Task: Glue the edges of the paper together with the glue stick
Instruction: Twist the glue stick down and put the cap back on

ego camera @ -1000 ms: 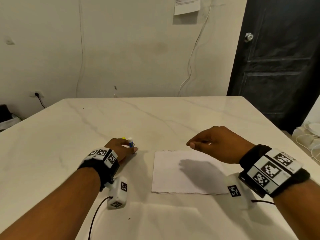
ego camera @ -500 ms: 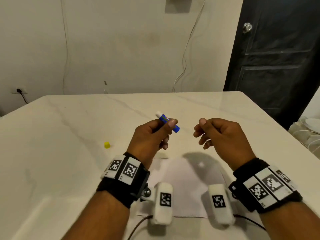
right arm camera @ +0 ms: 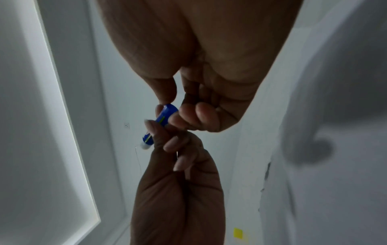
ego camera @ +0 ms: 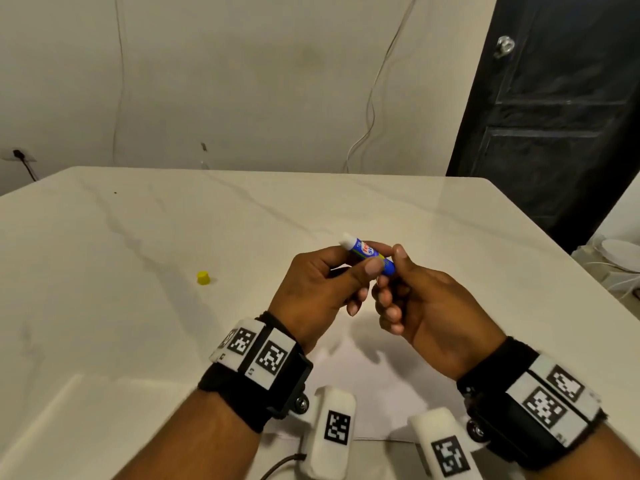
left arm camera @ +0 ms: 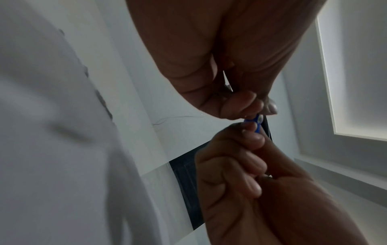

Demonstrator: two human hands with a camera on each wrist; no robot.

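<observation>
1. Left hand (ego camera: 311, 289) pinches the glue stick (ego camera: 369, 252) mid-barrel, raised above the table (ego camera: 104, 306).
2. Right hand (ego camera: 426, 306) pinches its blue base.
3. Paper (ego camera: 388, 386) lies flat beneath both wrists.
4. Yellow cap (ego camera: 203, 277) stands leftward.

— What carries everything here?

— A pale marble-look surface (ego camera: 145, 306) with faint grey veins running from about 11 o'clock toward 4 o'clock.

— What lies on it?

— A small yellow cap (ego camera: 203, 277), standing alone at roughly 9 o'clock from the middle of the surface. A white sheet of paper (ego camera: 388, 393) lies flat at 6 o'clock, near the front edge and partly hidden.

— Do they touch?

— No, the cap is well apart from the paper, off toward 10 o'clock from it.
</observation>
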